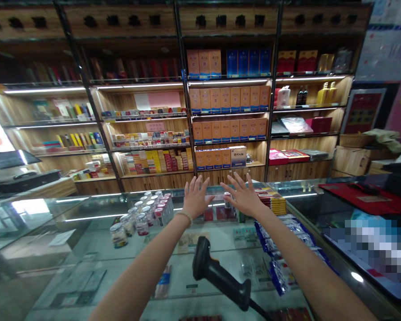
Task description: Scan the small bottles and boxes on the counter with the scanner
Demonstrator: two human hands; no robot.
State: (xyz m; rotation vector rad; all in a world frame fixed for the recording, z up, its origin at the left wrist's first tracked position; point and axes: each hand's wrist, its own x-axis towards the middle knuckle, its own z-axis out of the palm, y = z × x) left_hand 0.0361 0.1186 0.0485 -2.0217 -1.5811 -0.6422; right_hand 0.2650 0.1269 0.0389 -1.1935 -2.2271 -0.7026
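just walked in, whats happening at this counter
A person holds both hands, the left and the right, open over a glass counter, gripping nothing. A black handheld scanner lies between the forearms. Small jars stand to the left, blue-and-white packets lie to the right, and stocked shelves line the wall.

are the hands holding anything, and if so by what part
No, nothing is held: the left hand and right hand are both open, and the scanner lies on the counter.

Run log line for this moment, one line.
left hand: open, empty | right hand: open, empty | scanner: unheld, on glass counter | jars: left | blue packets: right
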